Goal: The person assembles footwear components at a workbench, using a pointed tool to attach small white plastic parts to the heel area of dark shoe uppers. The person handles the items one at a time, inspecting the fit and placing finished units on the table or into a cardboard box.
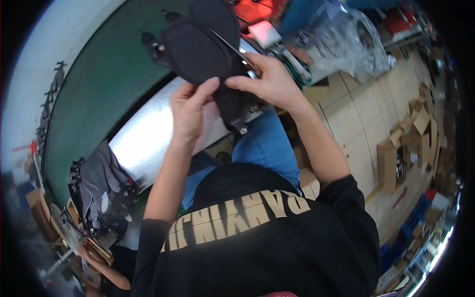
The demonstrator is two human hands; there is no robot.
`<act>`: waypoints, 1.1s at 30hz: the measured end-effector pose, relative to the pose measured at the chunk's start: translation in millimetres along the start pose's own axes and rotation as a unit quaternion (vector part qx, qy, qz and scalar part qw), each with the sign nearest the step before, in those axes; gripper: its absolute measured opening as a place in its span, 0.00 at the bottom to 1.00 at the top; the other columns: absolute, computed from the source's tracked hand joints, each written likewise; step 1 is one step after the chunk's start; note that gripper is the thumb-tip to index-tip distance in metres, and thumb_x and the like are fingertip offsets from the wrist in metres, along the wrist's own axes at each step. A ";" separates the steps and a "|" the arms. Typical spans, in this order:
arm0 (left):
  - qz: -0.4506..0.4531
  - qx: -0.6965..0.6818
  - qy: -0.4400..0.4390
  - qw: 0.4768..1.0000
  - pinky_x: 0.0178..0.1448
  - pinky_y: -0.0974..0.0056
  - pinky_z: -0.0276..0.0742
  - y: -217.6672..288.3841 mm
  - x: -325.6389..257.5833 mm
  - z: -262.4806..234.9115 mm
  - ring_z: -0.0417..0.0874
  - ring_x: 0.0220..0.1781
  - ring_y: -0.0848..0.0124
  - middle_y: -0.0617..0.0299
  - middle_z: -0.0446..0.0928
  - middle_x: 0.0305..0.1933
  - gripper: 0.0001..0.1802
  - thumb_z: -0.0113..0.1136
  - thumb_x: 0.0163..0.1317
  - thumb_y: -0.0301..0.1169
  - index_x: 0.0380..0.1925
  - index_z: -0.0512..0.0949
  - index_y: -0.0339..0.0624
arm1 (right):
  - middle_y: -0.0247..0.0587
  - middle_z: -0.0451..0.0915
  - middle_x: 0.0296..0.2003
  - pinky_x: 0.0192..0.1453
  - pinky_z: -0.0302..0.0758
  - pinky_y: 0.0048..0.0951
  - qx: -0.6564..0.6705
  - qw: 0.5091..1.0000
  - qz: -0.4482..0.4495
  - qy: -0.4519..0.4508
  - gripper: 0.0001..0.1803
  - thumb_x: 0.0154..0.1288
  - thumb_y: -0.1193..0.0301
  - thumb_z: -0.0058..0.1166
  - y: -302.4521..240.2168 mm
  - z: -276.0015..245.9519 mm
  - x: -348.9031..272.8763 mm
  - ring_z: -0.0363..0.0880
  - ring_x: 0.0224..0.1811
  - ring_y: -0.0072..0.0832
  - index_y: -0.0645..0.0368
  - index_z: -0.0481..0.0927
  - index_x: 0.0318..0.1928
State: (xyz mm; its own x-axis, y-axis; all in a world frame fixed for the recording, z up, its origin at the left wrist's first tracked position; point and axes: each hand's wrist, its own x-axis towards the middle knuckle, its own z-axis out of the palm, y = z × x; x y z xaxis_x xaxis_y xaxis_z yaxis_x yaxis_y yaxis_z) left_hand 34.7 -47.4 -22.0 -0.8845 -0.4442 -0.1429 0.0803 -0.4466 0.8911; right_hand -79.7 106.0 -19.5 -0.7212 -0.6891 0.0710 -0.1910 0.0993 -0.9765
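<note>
A black padded fabric piece (195, 49) with rounded lobes and short straps with metal fittings is held up over the table's near edge. My left hand (190, 106) is closed on its lower edge, the thumb lying on top. In my right hand (272, 81) is a pair of scissors (231, 48), the pointed blades reaching up and left across the fabric. The right thumb also presses the piece's edge, close to the left thumb. My fingers hide the scissors' handles.
A green tabletop (104, 74) with a shiny metal strip (143, 128) lies ahead. Grey and black fabric pieces (101, 173) hang at its left. Clear plastic bags (346, 44) lie at far right, cardboard boxes (391, 161) on the floor. Another person's arm (106, 270) shows lower left.
</note>
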 end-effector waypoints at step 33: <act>-0.124 0.170 -0.015 0.978 0.51 0.67 0.81 -23.5 -37.6 -36.3 0.84 0.47 0.66 0.50 0.79 0.50 0.21 0.52 0.70 0.32 0.57 0.71 0.28 | 0.28 0.68 0.14 0.11 0.56 0.21 0.240 0.744 0.466 0.414 0.16 0.54 0.62 0.70 341.5 -51.8 -381.5 0.61 0.09 0.18 0.54 0.75 0.32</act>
State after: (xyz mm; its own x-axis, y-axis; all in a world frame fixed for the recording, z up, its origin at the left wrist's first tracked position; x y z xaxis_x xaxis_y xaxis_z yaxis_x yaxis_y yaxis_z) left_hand 82.7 -48.4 -53.2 -0.8712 -0.3288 -0.3645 -0.2910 -0.2522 0.9229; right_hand 95.7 440.0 -369.5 -0.5921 0.2172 -0.7760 0.7660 -0.1476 -0.6257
